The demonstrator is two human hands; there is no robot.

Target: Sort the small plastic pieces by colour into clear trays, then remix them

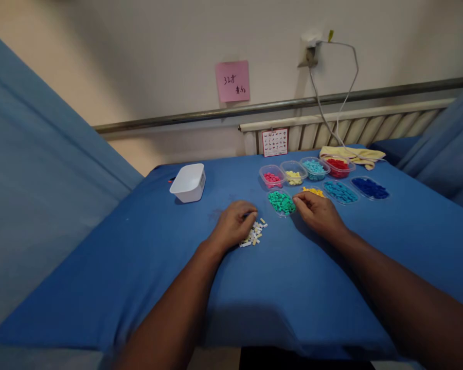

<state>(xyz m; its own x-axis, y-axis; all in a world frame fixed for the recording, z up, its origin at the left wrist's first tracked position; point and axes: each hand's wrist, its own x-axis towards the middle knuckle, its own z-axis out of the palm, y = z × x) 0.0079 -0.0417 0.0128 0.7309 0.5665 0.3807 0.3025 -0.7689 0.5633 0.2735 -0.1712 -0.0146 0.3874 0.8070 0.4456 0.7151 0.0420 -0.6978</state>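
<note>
My left hand (234,223) rests on the blue table cloth (139,257) with its fingers curled over a small pile of white and yellowish bricks (254,234). My right hand (318,211) lies beside a clear tub of green bricks (281,202), fingertips pinched together near the tub's right rim. What the pinch holds is too small to make out. A tub of yellow bricks (314,191) sits just behind the right hand.
Clear tubs hold pink (272,178), pale yellow (294,177), light blue (314,168), red (338,165), blue (340,191) and dark blue (369,188) bricks. A white bin (189,182) stands back left. A picture card (274,142) leans on the radiator; a yellow cloth (364,154) lies behind.
</note>
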